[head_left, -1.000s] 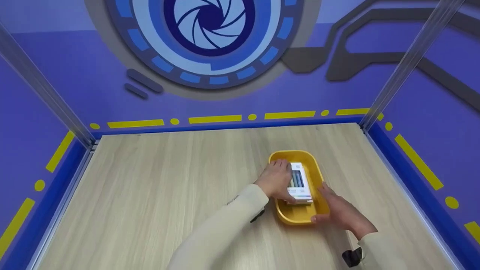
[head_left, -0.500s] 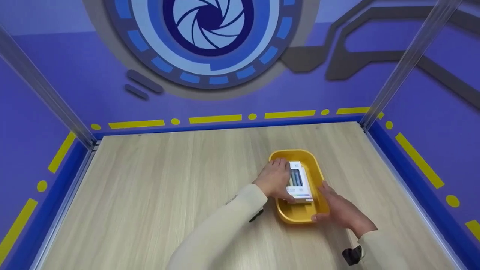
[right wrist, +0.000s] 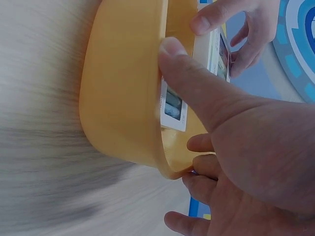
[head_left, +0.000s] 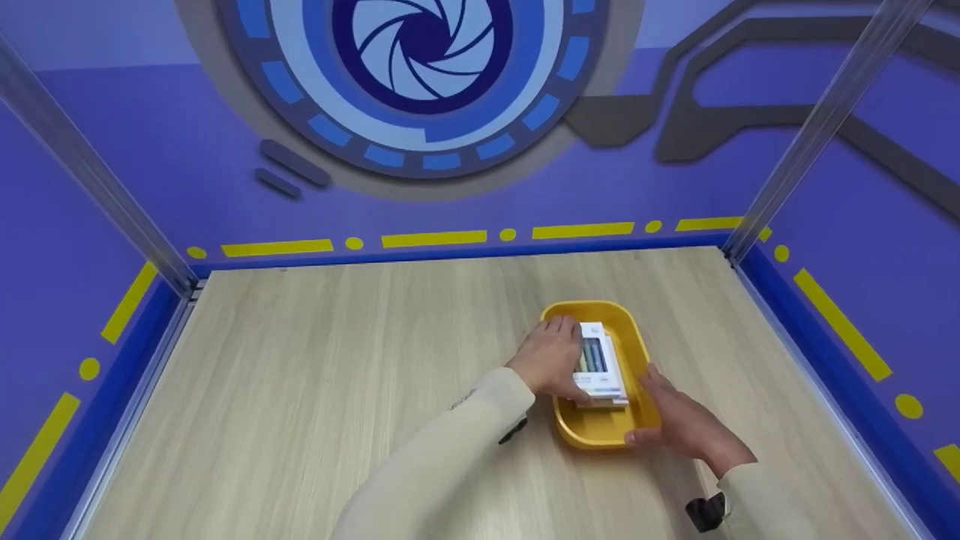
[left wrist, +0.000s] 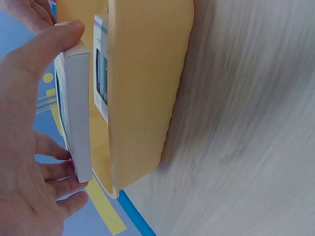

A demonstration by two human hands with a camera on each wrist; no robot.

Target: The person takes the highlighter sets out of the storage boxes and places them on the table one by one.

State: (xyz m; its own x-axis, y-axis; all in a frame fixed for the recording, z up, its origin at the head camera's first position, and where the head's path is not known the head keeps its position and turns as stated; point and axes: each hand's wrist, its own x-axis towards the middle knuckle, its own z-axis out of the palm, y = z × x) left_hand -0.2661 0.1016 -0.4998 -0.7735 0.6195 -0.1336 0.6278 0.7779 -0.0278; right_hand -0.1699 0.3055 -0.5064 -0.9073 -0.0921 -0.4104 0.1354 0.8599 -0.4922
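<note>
My left hand (head_left: 551, 360) holds a white box of coloured sticks (head_left: 598, 364), thumb at its near end and fingers at its far end. Through the box's window show sticks that look like crayons or pastels. In the left wrist view this box (left wrist: 76, 110) is level with the rim of a yellow tray (left wrist: 142, 88). A second windowed box (left wrist: 101, 73) of the same kind lies inside the tray, lower down. My right hand (head_left: 686, 420) grips the tray's near right part, its thumb (right wrist: 177, 54) and fingertips at the rim.
The tray stands on a wood-grain table (head_left: 337, 390), right of the middle. Blue printed panels (head_left: 420, 202) with yellow dashes close off the back and both sides. Metal posts (head_left: 795, 142) stand at the back corners.
</note>
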